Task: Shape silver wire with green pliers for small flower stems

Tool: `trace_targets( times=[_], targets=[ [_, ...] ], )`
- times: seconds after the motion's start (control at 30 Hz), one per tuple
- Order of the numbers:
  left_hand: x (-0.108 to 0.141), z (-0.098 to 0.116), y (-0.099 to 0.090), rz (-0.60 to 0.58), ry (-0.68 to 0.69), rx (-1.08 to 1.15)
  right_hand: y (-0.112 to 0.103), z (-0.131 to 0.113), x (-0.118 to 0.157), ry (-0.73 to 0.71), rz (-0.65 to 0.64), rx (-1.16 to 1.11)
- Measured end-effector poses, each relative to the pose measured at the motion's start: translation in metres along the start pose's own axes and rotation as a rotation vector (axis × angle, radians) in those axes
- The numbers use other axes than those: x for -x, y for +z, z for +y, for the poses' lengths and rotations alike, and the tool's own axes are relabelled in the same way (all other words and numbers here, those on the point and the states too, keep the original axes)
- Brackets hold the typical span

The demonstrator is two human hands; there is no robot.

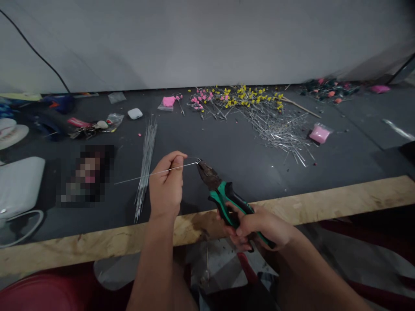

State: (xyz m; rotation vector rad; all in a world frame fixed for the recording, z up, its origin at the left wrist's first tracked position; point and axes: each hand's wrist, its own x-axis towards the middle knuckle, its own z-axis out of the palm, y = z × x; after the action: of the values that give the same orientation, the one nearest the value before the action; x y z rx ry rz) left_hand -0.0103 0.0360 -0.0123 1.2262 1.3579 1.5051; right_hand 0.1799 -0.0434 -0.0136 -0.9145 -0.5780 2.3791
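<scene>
Yellow clusters [244, 96], wire bundle [147, 151] beside left fingers [177, 162] pinching strand [162, 171], right fingers [249, 223] round pliers [222, 191]

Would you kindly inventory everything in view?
Pliers: one, green and black, right hand
Held wire: one, silver, left hand
Wire bundle: one, silver, left
Loose wires: many, silver, right
Tipped wires: many, yellow or pink, back
Packets: several, pink, back and right
Stick: one, tan, back
Case: one, white, back
Assorted clutter: several, mixed, left
Far pile: one, coral and green, right
Cable: one, black, left
Tabletop: one, dark, beneath
Wall: one, grey, behind
Left hand: one, centre
Right hand: one, front
</scene>
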Motion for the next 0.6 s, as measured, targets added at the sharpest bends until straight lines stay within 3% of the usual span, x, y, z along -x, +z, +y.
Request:
trace_targets(
  times=[0.13, 0.3, 0.6],
  targets=[
    [-0.001, 0.004, 0.003, -0.012, -0.091, 0.188, 0.0, 0.002, -0.001, 0.01, 0.005, 0.002],
    [-0.001, 0.007, 0.002, -0.092, -0.095, 0.312, -0.001, 0.003, -0.002, 0.02, 0.0, -0.018],
    [0.001, -0.003, -0.001, -0.082, -0.018, 0.175, 0.0, -0.007, 0.002, 0.026, 0.002, -0.072]
  ],
)
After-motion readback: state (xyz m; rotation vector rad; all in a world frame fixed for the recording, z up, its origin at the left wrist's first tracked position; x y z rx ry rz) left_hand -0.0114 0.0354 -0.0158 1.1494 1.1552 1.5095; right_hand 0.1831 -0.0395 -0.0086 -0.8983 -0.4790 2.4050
